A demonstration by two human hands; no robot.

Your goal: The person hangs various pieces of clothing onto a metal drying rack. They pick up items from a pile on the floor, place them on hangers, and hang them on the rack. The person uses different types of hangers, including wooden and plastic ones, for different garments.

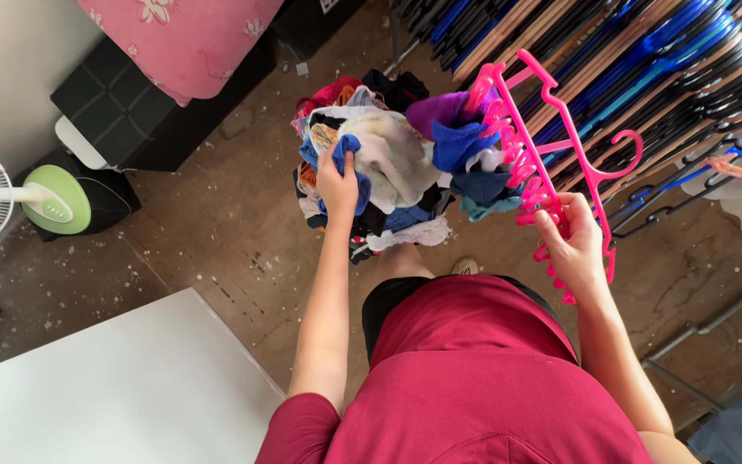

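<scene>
Speckled brown floor (216,241) | left hand (337,180) grips blue cloth (349,159) | right hand (573,236) clutches pink hangers (526,146)

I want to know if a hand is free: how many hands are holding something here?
2. The left hand grips a blue cloth on the pile of clothes; the right hand holds the pink hanger rack.

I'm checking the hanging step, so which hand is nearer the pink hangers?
Right. The right hand grips the bunch of pink hangers at its lower end. The left hand is off to the side, clutching a blue cloth on the pile of clothes.
</scene>
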